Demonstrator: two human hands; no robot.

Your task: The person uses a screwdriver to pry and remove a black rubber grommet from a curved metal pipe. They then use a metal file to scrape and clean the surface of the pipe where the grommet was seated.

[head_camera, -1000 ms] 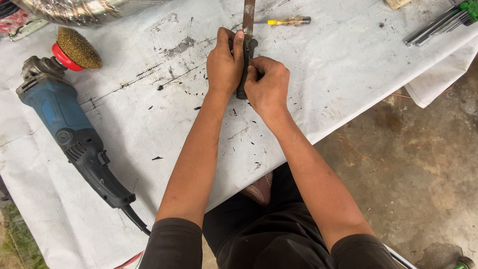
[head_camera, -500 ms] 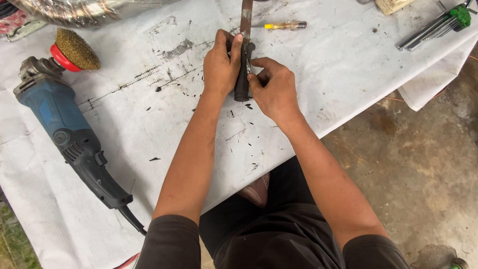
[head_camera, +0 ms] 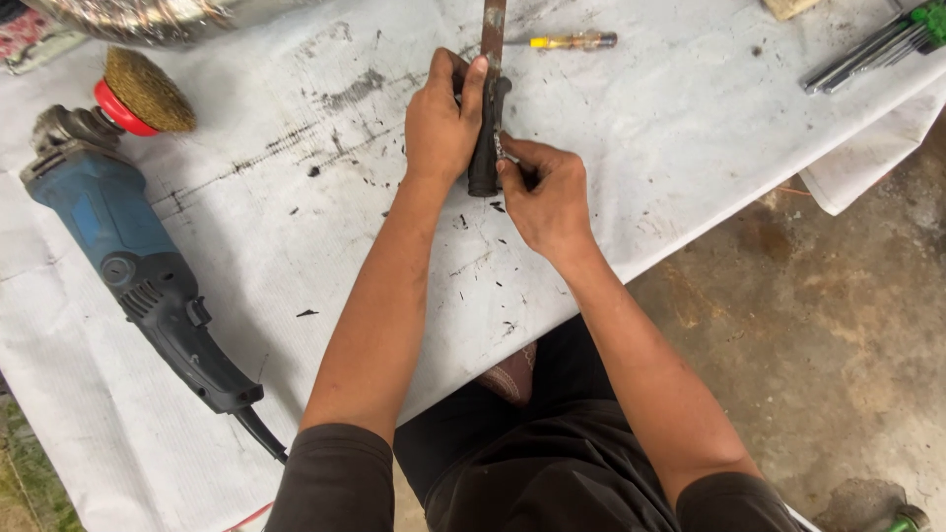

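Left hand [head_camera: 440,123] wraps the dark handle [head_camera: 484,148] of a rusty blade [head_camera: 492,25], pinning it flat on the white sheet [head_camera: 296,227], likely to steady it. Right hand [head_camera: 547,192] pinches at the handle's side; fingertips hide what. Blue grinder [head_camera: 128,256] with wire brush [head_camera: 148,91] lies well apart, left. Yellow screwdriver [head_camera: 576,41] rests beyond the blade.

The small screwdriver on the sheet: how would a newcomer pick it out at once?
Start at the white sheet covering the work surface and go to its far edge, just beyond the left hand. The screwdriver lies flat there, right of the rusty metal bar. It alone has a translucent yellow handle.
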